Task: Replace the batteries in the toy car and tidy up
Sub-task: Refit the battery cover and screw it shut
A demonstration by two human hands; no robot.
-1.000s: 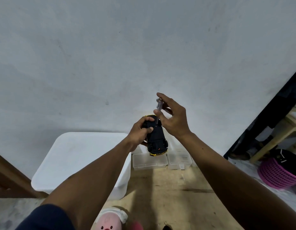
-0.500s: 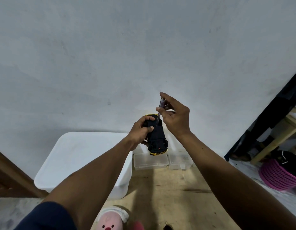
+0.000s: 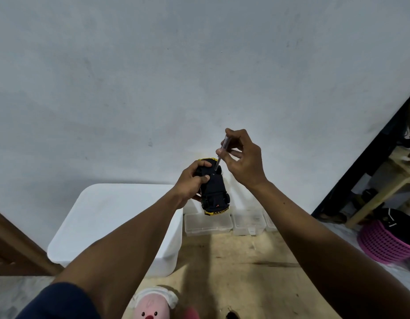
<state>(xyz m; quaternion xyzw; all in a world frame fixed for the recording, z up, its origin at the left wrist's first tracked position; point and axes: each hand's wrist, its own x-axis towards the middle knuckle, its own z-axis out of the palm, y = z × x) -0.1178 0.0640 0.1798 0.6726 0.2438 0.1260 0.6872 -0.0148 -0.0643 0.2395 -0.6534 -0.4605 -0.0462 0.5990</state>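
A yellow toy car (image 3: 215,192) is held upside down in the air, its black underside facing me. My left hand (image 3: 192,184) grips its far end from the left. My right hand (image 3: 243,161) pinches a thin screwdriver (image 3: 221,153) with a clear handle between thumb and fingers. The screwdriver's tip touches the underside near the car's far end. No batteries are visible.
A white lidded bin (image 3: 112,222) stands at the left on the wooden table (image 3: 240,272). Small clear plastic boxes (image 3: 208,223) line the wall behind the car. A pink basket (image 3: 388,241) sits at the right, a pink plush toy (image 3: 151,307) at the bottom.
My right hand's fingers have shifted on the screwdriver handle, as in turning it. The car and my left hand stay about where they were.
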